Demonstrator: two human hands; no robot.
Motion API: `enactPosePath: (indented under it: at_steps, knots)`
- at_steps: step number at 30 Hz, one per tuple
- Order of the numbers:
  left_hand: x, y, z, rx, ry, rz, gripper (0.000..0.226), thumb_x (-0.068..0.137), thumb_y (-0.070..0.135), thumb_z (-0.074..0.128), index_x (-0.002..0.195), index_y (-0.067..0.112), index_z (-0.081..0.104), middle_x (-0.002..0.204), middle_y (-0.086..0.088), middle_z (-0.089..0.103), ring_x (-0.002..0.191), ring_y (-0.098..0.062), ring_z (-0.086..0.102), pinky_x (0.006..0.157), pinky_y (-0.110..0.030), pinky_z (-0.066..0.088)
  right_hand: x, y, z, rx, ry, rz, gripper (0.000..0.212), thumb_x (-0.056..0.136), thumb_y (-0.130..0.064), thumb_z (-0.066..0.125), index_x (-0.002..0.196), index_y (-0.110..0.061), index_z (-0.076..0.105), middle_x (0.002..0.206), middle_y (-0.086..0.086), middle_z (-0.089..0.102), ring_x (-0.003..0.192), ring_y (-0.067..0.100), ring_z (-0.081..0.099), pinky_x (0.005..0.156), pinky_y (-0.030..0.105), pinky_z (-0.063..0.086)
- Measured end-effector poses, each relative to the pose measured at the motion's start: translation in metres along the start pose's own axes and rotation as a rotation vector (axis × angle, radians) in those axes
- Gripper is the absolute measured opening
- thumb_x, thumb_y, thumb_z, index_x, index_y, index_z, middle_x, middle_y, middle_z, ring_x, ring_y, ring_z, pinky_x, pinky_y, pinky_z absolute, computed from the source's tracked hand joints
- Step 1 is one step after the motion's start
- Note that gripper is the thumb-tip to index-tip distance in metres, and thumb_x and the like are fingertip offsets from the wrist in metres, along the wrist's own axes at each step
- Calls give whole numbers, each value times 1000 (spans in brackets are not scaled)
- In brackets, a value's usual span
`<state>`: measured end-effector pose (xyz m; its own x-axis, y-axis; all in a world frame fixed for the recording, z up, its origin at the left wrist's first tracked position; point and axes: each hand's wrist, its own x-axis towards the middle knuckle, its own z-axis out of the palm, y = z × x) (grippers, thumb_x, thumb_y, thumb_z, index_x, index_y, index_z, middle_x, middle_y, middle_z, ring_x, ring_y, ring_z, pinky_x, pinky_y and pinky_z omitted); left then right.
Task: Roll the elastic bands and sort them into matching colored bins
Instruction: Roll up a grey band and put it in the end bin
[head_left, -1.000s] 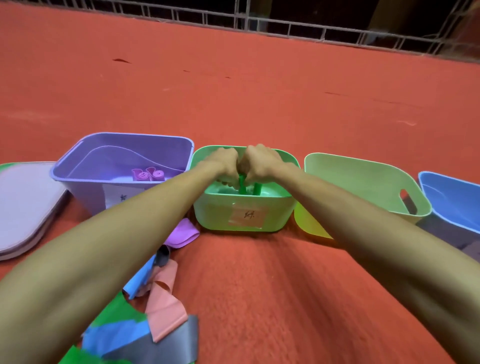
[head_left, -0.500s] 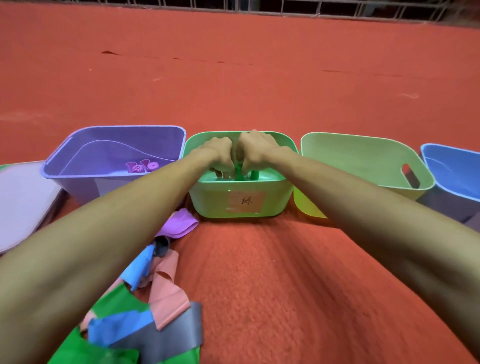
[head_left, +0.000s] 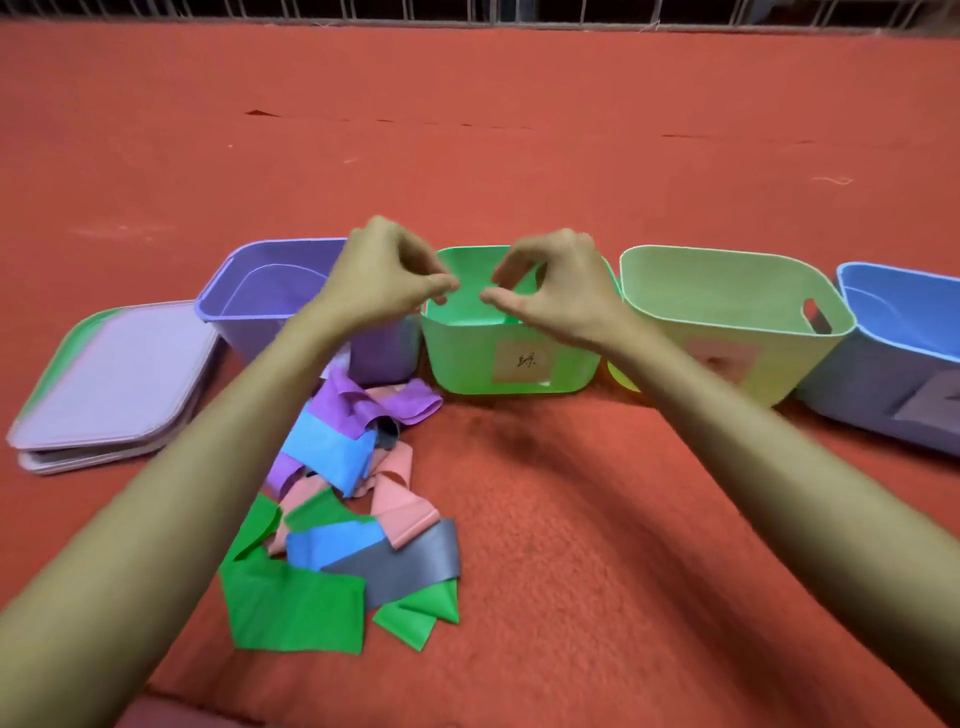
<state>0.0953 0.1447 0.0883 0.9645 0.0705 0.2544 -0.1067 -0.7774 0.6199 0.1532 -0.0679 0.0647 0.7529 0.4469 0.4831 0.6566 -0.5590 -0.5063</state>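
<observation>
Hiding purple bin (head_left: 260, 299) corner: left hand (head_left: 382, 275)

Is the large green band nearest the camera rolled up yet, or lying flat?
Flat, not rolled: the green band lies spread out on the red mat, with no coil visible.

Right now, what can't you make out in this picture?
Head view:
Floor of the green bin: hidden by its near wall, so rolls inside go unseen.
Right part of the purple bin: covered by the left arm.
Blue bin: cut off by the right edge.
Yellow-green bin label: blurred.
</observation>
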Motion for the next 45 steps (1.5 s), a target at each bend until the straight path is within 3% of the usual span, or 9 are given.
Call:
enactPosePath:
  at_steps: [4,6,11,16,23,29,34,41,45]
  knots:
    - [-96,-25,-23,-96,-88,-79,8,87,11,78,80,14,81,70,-3,76,50,-8,62,57,-24,51,-99,-50,45,305,-237,23,16,78,-32,87,78,-18,79,71,-9,75,59,-3,62,60,16,43]
    - [-131,-47,-24,-53,-149,-151,8,85,13,81,79,19,81,70,1,77,63,-21,72,65,-33,57,-138,-61,70,218,-352,17,23,77,-45,80,81,-22,78,74,-10,75,62,1,62,63,26,49]
    - [-190,-84,-15,36,-256,-196,11,82,13,83,74,20,81,63,10,73,53,3,61,60,-25,52,-185,-80,101,-43,-386,-285,24,78,-44,67,95,-29,75,97,-6,65,93,21,57,65,37,52]
    - [-207,-97,-8,36,-367,-194,13,77,16,86,84,26,82,69,13,72,62,0,57,63,-22,48,-182,-97,117,-319,-366,-437,32,79,-56,66,89,-26,73,108,-2,56,101,23,43,72,39,38]
    - [-205,-96,-6,-40,-281,-252,20,81,2,79,69,18,76,61,7,71,52,2,56,57,-18,47,-179,-94,115,-175,-267,-387,8,73,-32,70,71,-25,65,98,-8,62,98,22,49,73,37,37]
    - [-193,-75,-7,-41,-105,-209,16,89,5,72,84,20,74,83,9,74,61,8,61,63,-16,46,-161,-89,69,485,-128,-14,16,71,-14,76,72,-23,64,83,-15,70,89,15,65,87,45,52]
    - [-174,20,-9,-621,-12,4,27,104,20,60,85,28,77,81,16,75,78,4,65,71,-17,51,-144,-82,-4,859,-33,71,19,78,-6,80,76,-6,61,78,-2,68,76,11,61,76,28,51]
    - [-140,130,16,-741,-36,341,3,87,13,78,89,14,76,77,14,74,74,2,65,70,-15,48,-146,-67,-89,867,206,77,20,86,-8,77,77,-13,60,72,-7,64,71,9,57,73,29,49]
    - [-115,157,47,-716,-59,357,33,81,26,87,105,7,75,88,4,73,83,-6,62,71,-34,50,-147,-48,-127,730,360,79,20,89,0,78,80,-6,60,68,-6,61,61,8,55,61,27,48]
